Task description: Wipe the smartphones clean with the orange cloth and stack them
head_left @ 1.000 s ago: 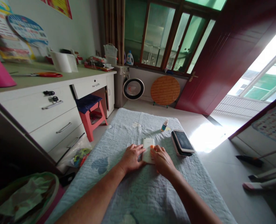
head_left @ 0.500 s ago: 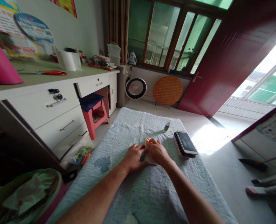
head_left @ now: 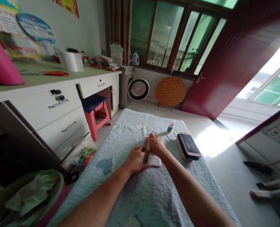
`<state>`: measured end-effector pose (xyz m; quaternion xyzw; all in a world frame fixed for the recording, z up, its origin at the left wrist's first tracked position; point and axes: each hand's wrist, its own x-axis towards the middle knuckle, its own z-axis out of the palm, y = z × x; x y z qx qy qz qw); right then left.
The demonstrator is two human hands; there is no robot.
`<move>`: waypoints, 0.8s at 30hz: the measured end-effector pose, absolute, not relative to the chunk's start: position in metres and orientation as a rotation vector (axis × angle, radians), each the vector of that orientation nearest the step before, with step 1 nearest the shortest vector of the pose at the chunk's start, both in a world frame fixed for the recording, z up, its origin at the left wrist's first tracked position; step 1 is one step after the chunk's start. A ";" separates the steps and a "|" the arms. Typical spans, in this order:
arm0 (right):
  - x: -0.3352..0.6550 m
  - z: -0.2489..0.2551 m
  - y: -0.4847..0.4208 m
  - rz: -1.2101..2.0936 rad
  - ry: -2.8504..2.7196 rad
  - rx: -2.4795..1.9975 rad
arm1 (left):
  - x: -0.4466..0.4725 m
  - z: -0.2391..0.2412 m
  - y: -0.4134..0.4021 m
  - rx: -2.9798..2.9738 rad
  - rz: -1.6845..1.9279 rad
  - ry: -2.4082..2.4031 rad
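Observation:
On the quilted cloth lies a white phone (head_left: pixel 154 160), its near end in sight and its far part under my hands. My left hand (head_left: pixel 136 159) grips the phone along its left side, with the thumb by the near end. Over the far part, my right hand (head_left: pixel 156 145) is closed with curled fingers. A bit of something orange (head_left: pixel 147 138) shows at its fingertips; most of it is hidden. Beyond to the right stands a small spray bottle (head_left: pixel 169 128) with a white cap. A stack of phones (head_left: pixel 189 146) sits at the right edge.
The light blue quilted cloth (head_left: pixel 128 126) covers the low surface before me. A white desk (head_left: pixel 66 108) with drawers runs along the left, a red stool (head_left: pixel 98 123) under it. A lined bin (head_left: pixel 59 186) stands at lower left. Ahead are a washing machine (head_left: pixel 125 91) and a round tabletop (head_left: pixel 170 91).
My right hand has slid slightly away from me along the phone, uncovering its near end. Less of the orange thing shows. My left hand has stayed almost in place.

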<state>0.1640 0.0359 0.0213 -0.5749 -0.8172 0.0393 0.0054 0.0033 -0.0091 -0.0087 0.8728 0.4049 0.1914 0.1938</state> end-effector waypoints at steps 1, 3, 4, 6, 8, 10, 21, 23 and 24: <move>0.164 0.021 0.035 0.121 -2.558 -1.795 | 0.004 -0.009 -0.009 2.430 0.547 1.140; 0.164 0.021 0.029 0.116 -2.558 -1.761 | 0.005 -0.010 -0.010 2.375 0.593 1.165; 0.165 0.021 0.025 0.123 -2.560 -1.732 | 0.005 -0.011 -0.009 2.341 0.629 1.179; 0.167 0.021 0.016 0.162 -2.570 -1.664 | 0.006 -0.014 -0.009 2.275 0.723 1.191; 0.170 0.021 0.005 0.211 -2.588 -1.597 | 0.006 -0.018 -0.008 2.238 0.815 1.162; 0.171 0.022 -0.008 0.259 -2.608 -1.537 | 0.006 -0.020 -0.007 2.233 0.861 1.127; 0.167 0.023 -0.064 0.455 -2.570 -1.418 | 0.002 -0.002 -0.006 2.436 0.370 1.095; 0.170 0.026 -0.071 0.475 -2.553 -1.416 | 0.001 -0.001 -0.006 2.452 0.314 1.086; 0.173 0.027 -0.074 0.482 -2.547 -1.420 | 0.000 0.000 -0.006 2.455 0.294 1.082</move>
